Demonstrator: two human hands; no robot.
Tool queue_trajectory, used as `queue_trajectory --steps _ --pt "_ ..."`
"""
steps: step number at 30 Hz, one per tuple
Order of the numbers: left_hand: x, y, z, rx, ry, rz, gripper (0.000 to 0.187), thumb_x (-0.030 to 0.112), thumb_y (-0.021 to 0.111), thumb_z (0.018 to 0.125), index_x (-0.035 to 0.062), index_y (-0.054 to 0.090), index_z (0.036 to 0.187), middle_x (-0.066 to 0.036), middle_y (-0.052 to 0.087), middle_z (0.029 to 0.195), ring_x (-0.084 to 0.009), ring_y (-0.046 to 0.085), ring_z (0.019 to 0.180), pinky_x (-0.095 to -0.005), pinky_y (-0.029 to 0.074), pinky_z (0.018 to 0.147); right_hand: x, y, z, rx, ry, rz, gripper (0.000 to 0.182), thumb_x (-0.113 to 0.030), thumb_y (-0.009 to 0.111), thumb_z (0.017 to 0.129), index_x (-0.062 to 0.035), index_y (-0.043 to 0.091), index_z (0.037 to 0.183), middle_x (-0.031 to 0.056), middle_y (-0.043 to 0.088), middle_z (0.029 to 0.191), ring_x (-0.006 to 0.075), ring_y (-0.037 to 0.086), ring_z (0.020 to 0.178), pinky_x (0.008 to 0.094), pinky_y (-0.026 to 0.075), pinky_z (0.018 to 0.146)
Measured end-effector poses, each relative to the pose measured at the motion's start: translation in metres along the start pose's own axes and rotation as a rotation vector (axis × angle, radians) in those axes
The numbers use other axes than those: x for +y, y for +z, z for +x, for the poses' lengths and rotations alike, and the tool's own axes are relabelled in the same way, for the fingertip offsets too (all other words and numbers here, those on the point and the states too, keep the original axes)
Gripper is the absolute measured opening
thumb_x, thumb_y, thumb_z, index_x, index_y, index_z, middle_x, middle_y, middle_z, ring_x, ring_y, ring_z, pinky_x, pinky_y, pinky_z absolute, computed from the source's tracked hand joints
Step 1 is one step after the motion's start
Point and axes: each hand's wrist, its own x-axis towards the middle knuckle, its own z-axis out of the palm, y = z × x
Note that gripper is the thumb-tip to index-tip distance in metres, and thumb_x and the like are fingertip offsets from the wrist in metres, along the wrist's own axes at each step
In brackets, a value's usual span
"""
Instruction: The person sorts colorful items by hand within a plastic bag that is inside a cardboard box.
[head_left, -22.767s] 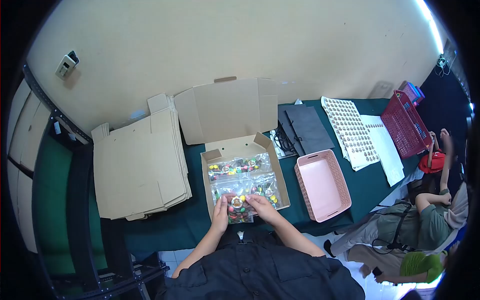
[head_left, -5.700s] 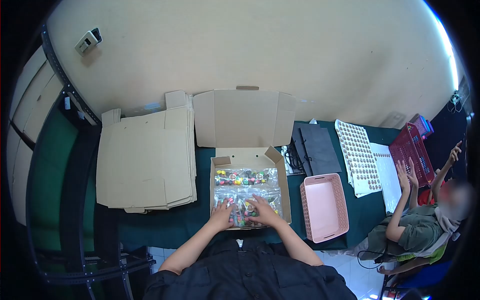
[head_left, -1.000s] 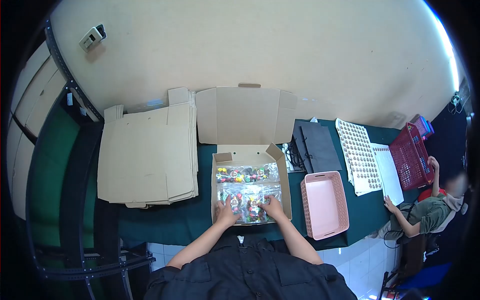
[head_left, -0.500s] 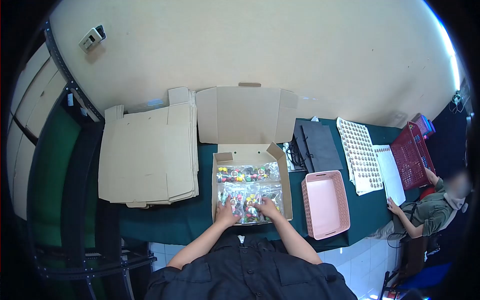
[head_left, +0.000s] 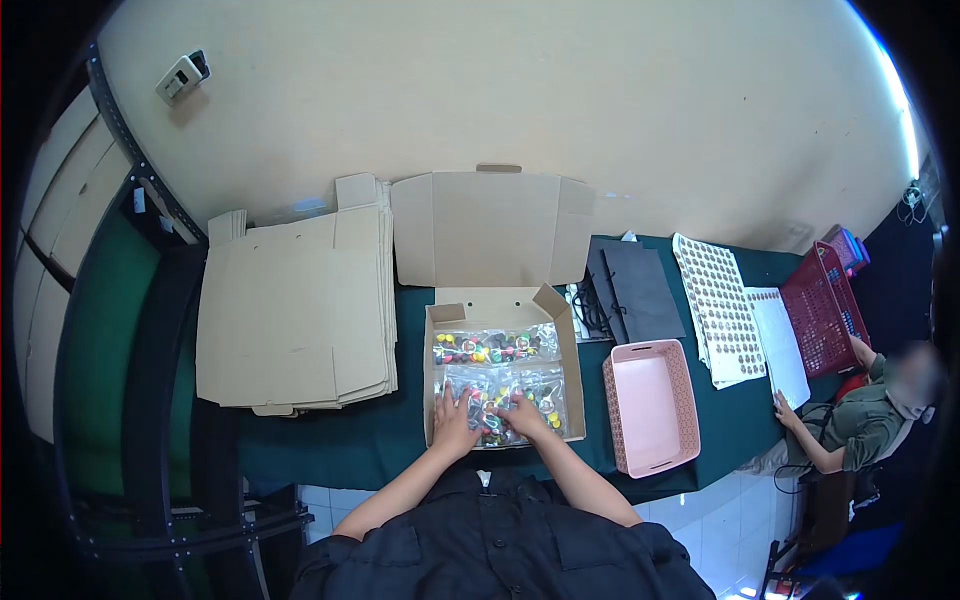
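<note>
Resting flat inside the open cardboard box [head_left: 500,375], both hands are seen pressed on clear bags of coloured candies [head_left: 505,400] in the box's near half. The left hand [head_left: 455,415] is laid on the near-left bag with its fingers spread and extended, nothing being gripped; the right hand [head_left: 522,413] is laid just beside it on the near-middle bags, its fingers likewise stretched out flat rather than closed around anything. A further row of bags [head_left: 493,346] is packed against the box's far wall, untouched. The box is placed at the near edge of the green-covered counter [head_left: 400,440], with its lid flap [head_left: 490,228] folded back toward the wall. A stack of flattened cartons [head_left: 290,315] is piled at the counter's left end, well apart from the hands. To the right of the box, an empty pink basket [head_left: 650,405] is set near the front edge, with dark paper bags [head_left: 630,290] behind it, sheets of stickers [head_left: 722,310] farther right, and a red basket [head_left: 825,310] at the right end. Another person's hand [head_left: 782,412] is rested on the counter's right edge.
</note>
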Motion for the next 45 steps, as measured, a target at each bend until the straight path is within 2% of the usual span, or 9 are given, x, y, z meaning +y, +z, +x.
queue_trajectory --steps 11,14,20,23,29,32,35,37,45 --pt "-0.002 -0.006 0.000 -0.054 -0.078 0.023 0.070 0.027 0.068 0.070 0.0239 0.034 0.132 -0.025 0.012 0.139 -0.0465 0.019 0.125 -0.0482 0.026 0.101 0.025 -0.001 0.009 0.140 -0.071 -0.030 0.045 -0.025 0.073 0.069 0.0038 0.055 0.098 0.0041 0.054 0.062 0.0122 0.053 0.050 0.0260 0.042 0.045" --pt "-0.003 -0.007 -0.001 0.000 -0.073 -0.040 0.069 0.027 0.067 0.070 0.0211 0.035 0.131 -0.026 0.017 0.137 -0.0457 0.021 0.125 -0.0494 0.027 0.100 0.004 -0.014 -0.004 0.207 -0.128 -0.159 0.047 -0.025 0.075 0.068 0.0036 0.054 0.099 0.0044 0.054 0.065 0.0120 0.051 0.046 0.0262 0.043 0.043" --pt "0.005 -0.005 0.000 0.086 -0.009 0.317 0.065 0.026 0.068 0.070 0.0158 0.040 0.128 -0.025 0.022 0.136 -0.0423 0.023 0.126 -0.0445 0.023 0.103 0.009 -0.006 -0.007 0.116 -0.006 0.073 0.051 -0.030 0.073 0.069 0.0026 0.052 0.102 0.0064 0.056 0.064 0.0129 0.055 0.049 0.0273 0.044 0.043" --pt "0.004 -0.005 0.001 0.145 0.027 0.362 0.063 0.024 0.069 0.068 0.0134 0.043 0.124 -0.023 0.031 0.131 -0.0397 0.029 0.123 -0.0440 0.022 0.103 0.013 -0.003 -0.005 0.164 -0.056 -0.213 0.056 -0.032 0.071 0.071 0.0016 0.048 0.109 0.0105 0.058 0.066 0.0169 0.058 0.050 0.0286 0.045 0.045" --pt "0.005 -0.017 0.002 0.023 -0.017 0.304 0.060 0.025 0.069 0.069 0.0083 0.044 0.121 -0.018 0.044 0.113 -0.0356 0.040 0.113 -0.0458 0.023 0.102 -0.022 -0.016 -0.023 0.290 -0.052 -0.213 0.055 -0.037 0.064 0.076 0.0002 0.047 0.113 0.0151 0.059 0.072 0.0251 0.060 0.065 0.0355 0.046 0.061" --pt "0.013 -0.019 0.002 0.095 0.033 0.286 0.056 0.025 0.067 0.072 0.0082 0.045 0.120 -0.018 0.041 0.121 -0.0373 0.037 0.117 -0.0463 0.023 0.102 -0.013 -0.023 -0.018 0.316 0.008 -0.117 0.048 -0.036 0.060 0.079 -0.0002 0.051 0.109 0.0144 0.059 0.075 0.0270 0.059 0.072 0.0366 0.046 0.066" --pt "0.010 -0.012 0.006 0.114 0.292 0.142 0.053 0.025 0.064 0.075 0.0103 0.044 0.122 -0.017 0.036 0.129 -0.0391 0.031 0.122 -0.0481 0.023 0.102 0.002 -0.021 -0.014 0.470 -0.152 -0.315 0.041 -0.032 0.059 0.080 -0.0004 0.053 0.106 0.0140 0.059 0.079 0.0278 0.058 0.073 0.0364 0.046 0.067" --pt "0.014 -0.011 0.011 -0.023 0.403 0.060 0.050 0.028 0.060 0.078 0.0132 0.044 0.123 -0.017 0.032 0.134 -0.0412 0.027 0.124 -0.0507 0.022 0.101 0.002 -0.023 -0.013 0.386 -0.094 -0.183 0.037 -0.029 0.059 0.080 -0.0012 0.054 0.105 0.0142 0.059 0.083 0.0278 0.058 0.080 0.0364 0.045 0.071" --pt "0.015 0.003 0.018 -0.108 0.438 0.101 0.044 0.030 0.053 0.083 0.0157 0.044 0.124 -0.016 0.033 0.135 -0.0394 0.029 0.124 -0.0493 0.022 0.102 0.030 -0.023 -0.001 0.310 -0.127 -0.158 0.028 -0.012 0.056 0.079 0.0003 0.054 0.104 0.0111 0.061 0.077 0.0185 0.060 0.053 0.0305 0.048 0.051"
